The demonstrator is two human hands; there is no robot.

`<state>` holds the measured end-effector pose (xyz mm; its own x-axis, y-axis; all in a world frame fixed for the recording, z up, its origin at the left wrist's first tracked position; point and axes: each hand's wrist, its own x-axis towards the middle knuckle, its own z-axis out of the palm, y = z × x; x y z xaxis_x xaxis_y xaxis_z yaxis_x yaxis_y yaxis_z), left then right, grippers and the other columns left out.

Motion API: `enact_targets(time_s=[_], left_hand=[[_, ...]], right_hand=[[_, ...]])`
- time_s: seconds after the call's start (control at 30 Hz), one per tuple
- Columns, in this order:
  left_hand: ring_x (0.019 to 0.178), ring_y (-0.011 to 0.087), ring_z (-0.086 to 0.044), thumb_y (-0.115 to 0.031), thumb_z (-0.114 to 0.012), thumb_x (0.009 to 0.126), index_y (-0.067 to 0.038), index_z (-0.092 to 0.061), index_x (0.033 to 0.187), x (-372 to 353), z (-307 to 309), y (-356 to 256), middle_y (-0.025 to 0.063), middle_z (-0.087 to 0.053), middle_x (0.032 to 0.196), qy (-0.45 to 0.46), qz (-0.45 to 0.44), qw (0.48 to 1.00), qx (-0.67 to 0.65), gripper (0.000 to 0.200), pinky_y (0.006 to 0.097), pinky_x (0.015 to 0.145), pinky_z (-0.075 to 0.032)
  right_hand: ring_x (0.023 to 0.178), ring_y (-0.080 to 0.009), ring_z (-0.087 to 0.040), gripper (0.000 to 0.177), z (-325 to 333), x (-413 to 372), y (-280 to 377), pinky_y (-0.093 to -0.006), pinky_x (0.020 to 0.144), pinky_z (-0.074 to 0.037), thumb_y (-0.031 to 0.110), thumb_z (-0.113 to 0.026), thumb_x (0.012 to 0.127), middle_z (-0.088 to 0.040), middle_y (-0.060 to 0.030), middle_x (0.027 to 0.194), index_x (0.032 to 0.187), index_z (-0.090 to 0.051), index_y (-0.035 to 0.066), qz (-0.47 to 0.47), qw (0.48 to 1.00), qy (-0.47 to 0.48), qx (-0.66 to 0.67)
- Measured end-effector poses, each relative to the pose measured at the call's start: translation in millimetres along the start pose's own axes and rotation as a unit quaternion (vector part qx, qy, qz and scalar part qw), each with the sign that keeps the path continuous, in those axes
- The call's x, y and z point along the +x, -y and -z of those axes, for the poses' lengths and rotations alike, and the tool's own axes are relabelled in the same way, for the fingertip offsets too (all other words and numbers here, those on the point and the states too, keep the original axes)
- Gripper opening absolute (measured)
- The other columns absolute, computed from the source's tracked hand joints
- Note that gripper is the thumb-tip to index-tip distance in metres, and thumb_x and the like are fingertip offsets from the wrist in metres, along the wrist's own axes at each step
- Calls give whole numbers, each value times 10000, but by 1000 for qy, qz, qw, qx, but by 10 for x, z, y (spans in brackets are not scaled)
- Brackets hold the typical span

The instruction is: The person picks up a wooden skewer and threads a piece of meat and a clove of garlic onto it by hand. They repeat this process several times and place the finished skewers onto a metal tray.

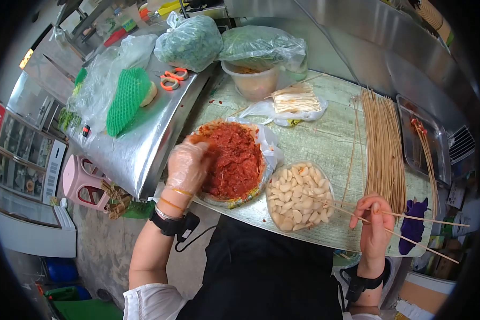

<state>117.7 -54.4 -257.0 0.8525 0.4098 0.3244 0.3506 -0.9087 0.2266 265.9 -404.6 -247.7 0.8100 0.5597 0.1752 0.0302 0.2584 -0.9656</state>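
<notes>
My left hand [189,162], in a clear plastic glove with a band at the wrist, is at the left side of a bowl of red minced meat [233,160]; its fingers are closed around a piece of the red meat. My right hand [374,221] is bare and pinches two thin wooden skewers [426,219]. Their left ends reach over a container of peeled garlic cloves [298,197], which stands beside the meat bowl. To the right of the garlic lies a wide bundle of skewers [383,144].
Enoki mushrooms [296,100] lie on plastic behind the bowls, near a plastic tub [252,82]. Bagged greens [189,42] and orange scissors [174,78] are at the back left. A metal tray [410,154] and purple cloth [413,226] are at the right.
</notes>
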Motion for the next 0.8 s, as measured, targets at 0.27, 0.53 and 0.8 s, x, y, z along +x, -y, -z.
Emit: enact_targets(time_s=[0.27,0.53,0.8], left_hand=[[723,345,-610,-82,-622,725,-80,-651,854,81,-322,-107,158,-593,732,104,-140,982,78,132,420,658,-489],[594,200,-589,-132,-620,835,-25,-657,848,-43,-108,168,98,-641,728,126,127,936,-303,114,314,550,-470],[736,146,-616,-78,-576,887,37,-551,1117,-187,81,76,129,-635,987,172,254,608,-732,258,243,651,-515]], right_hand=[[618,-143,-532,270,-44,-14,18,-250,586,-444,221,-439,975,-515,-94,842,899,-545,-16,-14,1000,5,-17],[610,-139,-527,270,-47,-23,31,-247,581,-437,218,-439,974,-507,-85,809,893,-546,-17,-16,1000,-2,-15],[607,-144,-528,286,-96,18,57,-250,583,-441,228,-442,975,-506,-84,794,876,-549,-18,-18,999,7,-28]])
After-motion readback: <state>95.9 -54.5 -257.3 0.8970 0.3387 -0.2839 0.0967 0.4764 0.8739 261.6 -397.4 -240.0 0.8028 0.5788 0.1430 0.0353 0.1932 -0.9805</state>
